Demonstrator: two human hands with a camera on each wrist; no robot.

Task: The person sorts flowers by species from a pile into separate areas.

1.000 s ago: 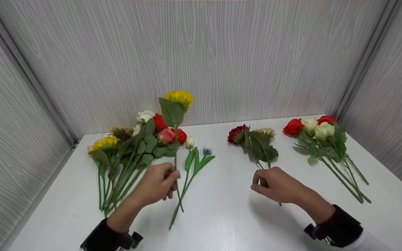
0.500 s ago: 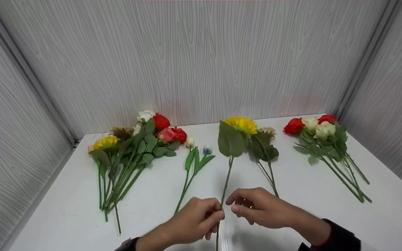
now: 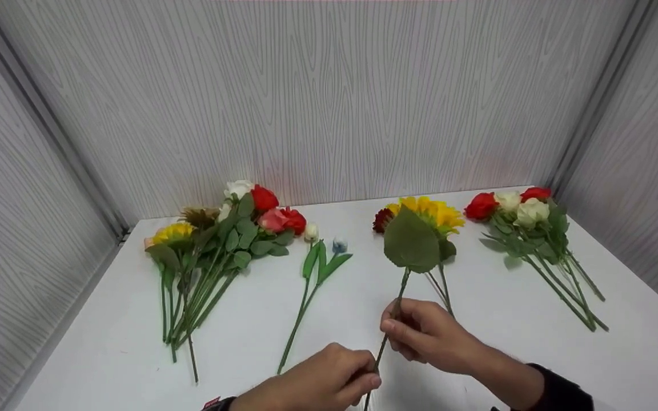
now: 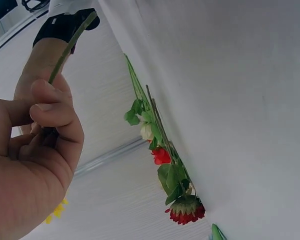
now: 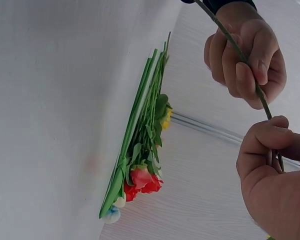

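Both the left hand (image 3: 332, 379) and the right hand (image 3: 432, 337) pinch the stem of one sunflower (image 3: 412, 242), the right gripping higher; it slants over the table (image 3: 346, 308), bloom toward the back edge. Near the back left corner lies a mixed bunch (image 3: 233, 240), near the back right corner a smaller rose bunch (image 3: 532, 216). Behind the sunflower, partly hidden, shows a dark red flower (image 3: 382, 220). Two tulips (image 3: 321, 260) lie left of it.
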